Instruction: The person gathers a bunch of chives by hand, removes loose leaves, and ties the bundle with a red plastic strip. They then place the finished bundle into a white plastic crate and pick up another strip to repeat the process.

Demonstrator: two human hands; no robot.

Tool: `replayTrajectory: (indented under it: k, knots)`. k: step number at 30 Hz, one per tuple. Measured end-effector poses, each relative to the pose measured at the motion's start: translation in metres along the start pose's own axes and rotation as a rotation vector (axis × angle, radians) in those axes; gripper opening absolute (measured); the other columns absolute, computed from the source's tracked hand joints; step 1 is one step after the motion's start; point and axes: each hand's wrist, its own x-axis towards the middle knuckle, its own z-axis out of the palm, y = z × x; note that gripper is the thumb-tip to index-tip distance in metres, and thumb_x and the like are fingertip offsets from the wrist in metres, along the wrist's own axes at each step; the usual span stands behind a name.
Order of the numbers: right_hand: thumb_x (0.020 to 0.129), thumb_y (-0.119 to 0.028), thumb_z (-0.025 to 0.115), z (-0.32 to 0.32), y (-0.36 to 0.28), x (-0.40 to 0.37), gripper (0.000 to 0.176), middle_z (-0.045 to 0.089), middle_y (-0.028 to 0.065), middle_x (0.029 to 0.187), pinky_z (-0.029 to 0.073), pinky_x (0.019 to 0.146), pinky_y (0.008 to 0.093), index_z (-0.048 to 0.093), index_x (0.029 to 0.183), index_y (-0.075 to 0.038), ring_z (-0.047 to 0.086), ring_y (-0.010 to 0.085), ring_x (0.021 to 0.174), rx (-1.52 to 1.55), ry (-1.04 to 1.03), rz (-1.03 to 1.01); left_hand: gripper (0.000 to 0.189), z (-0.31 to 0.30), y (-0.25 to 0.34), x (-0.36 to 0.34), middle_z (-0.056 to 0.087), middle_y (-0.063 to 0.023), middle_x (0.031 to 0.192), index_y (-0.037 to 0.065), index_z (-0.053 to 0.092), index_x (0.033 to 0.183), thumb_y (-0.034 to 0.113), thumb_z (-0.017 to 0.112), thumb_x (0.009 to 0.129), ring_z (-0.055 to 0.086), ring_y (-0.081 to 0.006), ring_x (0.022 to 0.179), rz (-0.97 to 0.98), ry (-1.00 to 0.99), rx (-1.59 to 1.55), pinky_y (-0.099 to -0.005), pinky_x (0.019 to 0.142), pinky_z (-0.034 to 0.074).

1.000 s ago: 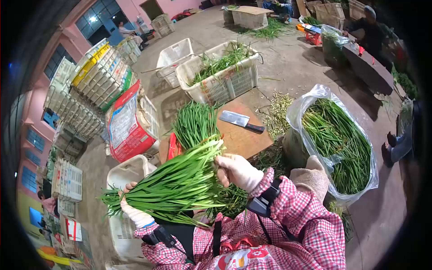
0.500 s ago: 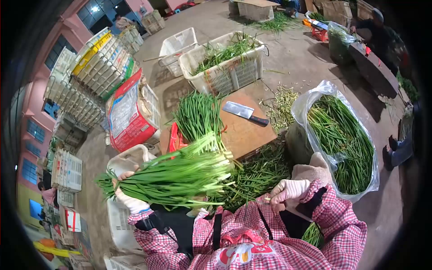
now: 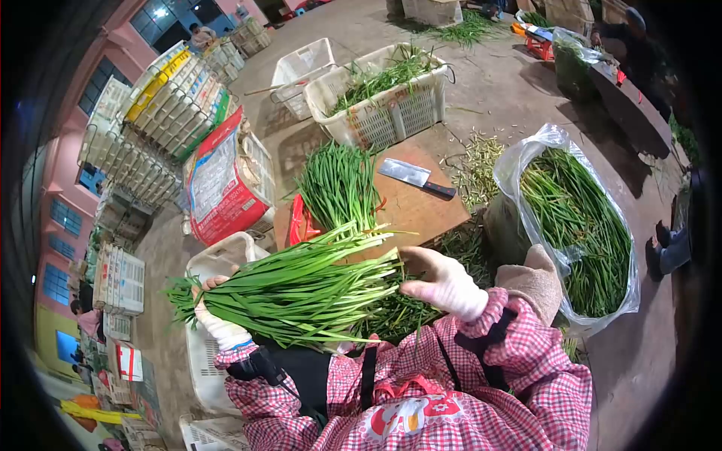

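Left hand (image 3: 210, 316) — grip closed round long, flat green leaves (image 3: 293, 292). Right hand (image 3: 444, 286), cloth-wrapped — grip parted beside slender pale stems (image 3: 382, 263). Rectangular cleaver (image 3: 404, 172) on flat board (image 3: 421, 216).

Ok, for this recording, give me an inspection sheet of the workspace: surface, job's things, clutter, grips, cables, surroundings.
Surface: brown board, knife lying flat on it.
Job's things: held bunch of long green leaves, pale ends towards the right; second bunch at the board's left.
Clutter: pale scraps on the floor; loose greens on the near side of the board.
Grips: left grip closed around the leafy end; right grip open at the pale ends, contact unclear.
Cables: thin dark cord, apparently from the left wrist device.
Surroundings: crate of greens ahead, plastic bag of greens right, red sack and stacked crates left; people farther off.
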Motion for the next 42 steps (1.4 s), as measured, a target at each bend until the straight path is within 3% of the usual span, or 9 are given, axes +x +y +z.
replayTrajectory:
  k: [9,17,21,23,25,29,33,38,42]
  knots:
    - [0.082,-0.016,0.070,0.045,0.008,0.012,0.034,0.064,0.0041,0.106,0.043,0.091,0.0295,0.062,0.112,-0.002,0.056,0.0134,0.101,0.511,0.002,0.158,0.032,-0.007,-0.014,-0.001,0.055,-0.0037,0.074,0.008,0.049,0.076,0.035,0.048,0.095,0.058,-0.0259,0.081,0.025,0.042,0.101,-0.0590,0.104,0.032]
    - [0.082,-0.025,0.067,-0.034,0.051,-0.048,0.031,0.063,0.0204,0.107,0.040,0.097,0.0455,0.067,0.086,0.006,0.057,0.0330,0.104,0.764,-0.262,0.049,0.043,-0.042,0.000,0.006,0.068,-0.0156,0.087,0.002,0.065,0.086,0.042,0.051,0.090,0.059,-0.0419,0.100,-0.026,-0.100,-0.010,-0.0573,0.096,0.042]
    - [0.079,-0.028,0.069,-0.072,0.043,-0.073,0.030,0.064,0.0186,0.101,0.045,0.090,0.0462,0.067,0.079,0.002,0.060,0.0324,0.094,0.901,0.028,0.016,0.045,-0.062,0.007,0.015,0.067,-0.0154,0.092,0.001,0.064,0.087,0.041,0.045,0.092,0.057,-0.0410,0.103,-0.013,-0.146,-0.046,-0.0561,0.096,0.043]
    - [0.076,-0.014,0.068,-0.096,0.015,-0.076,0.024,0.065,0.0129,0.095,0.047,0.086,0.0411,0.067,0.094,0.001,0.061,0.0280,0.094,0.382,-0.139,0.261,0.045,-0.063,0.009,0.014,0.066,-0.0164,0.096,0.001,0.064,0.089,0.041,0.044,0.093,0.056,-0.0409,0.106,0.022,-0.128,0.037,-0.0562,0.098,0.041]
    - [0.078,-0.008,0.064,-0.083,-0.015,-0.070,0.036,0.065,0.0129,0.100,0.049,0.083,0.0356,0.061,0.114,-0.004,0.062,0.0234,0.092,-1.027,-0.273,-0.002,0.045,-0.065,0.013,0.011,0.066,-0.0167,0.096,0.001,0.064,0.089,0.041,0.043,0.094,0.056,-0.0375,0.105,0.024,-0.146,0.070,-0.0542,0.098,0.041]
    - [0.086,-0.015,0.063,-0.055,-0.025,-0.064,0.038,0.067,0.0081,0.089,0.050,0.071,0.0264,0.056,0.122,-0.005,0.061,0.0114,0.077,-0.203,-0.144,0.319,0.043,-0.027,0.009,-0.007,0.066,-0.0145,0.092,0.003,0.063,0.086,0.041,0.043,0.094,0.059,-0.0279,0.093,-0.004,-0.086,0.049,-0.0473,0.096,0.043]
    - [0.089,-0.018,0.061,-0.012,-0.040,-0.050,0.031,0.065,0.0046,0.079,0.049,0.068,0.0260,0.060,0.114,-0.001,0.058,0.0091,0.071,0.265,-0.066,0.286,0.040,0.005,0.007,-0.020,0.067,-0.0111,0.087,0.006,0.064,0.084,0.041,0.048,0.092,0.061,-0.0295,0.087,0.055,-0.192,0.100,-0.0473,0.095,0.044]
    - [0.083,-0.017,0.067,0.007,-0.040,-0.015,0.034,0.053,0.0050,0.058,0.042,0.051,0.0260,0.060,0.114,-0.005,0.046,0.0082,0.053,-0.357,0.013,-0.019,0.040,0.022,0.004,-0.029,0.068,-0.0106,0.084,0.006,0.066,0.084,0.042,0.050,0.091,0.062,-0.0315,0.084,0.012,-0.221,0.010,-0.0502,0.095,0.045]
    - [0.080,-0.031,0.070,0.019,-0.019,0.003,0.036,0.062,0.0124,0.066,0.048,0.056,0.0340,0.063,0.108,-0.010,0.061,0.0249,0.056,-0.663,-0.060,-0.058,0.037,0.028,0.001,-0.032,0.067,-0.0110,0.084,0.007,0.065,0.085,0.041,0.050,0.091,0.063,-0.0303,0.083,0.013,-0.251,0.053,-0.0521,0.097,0.043]
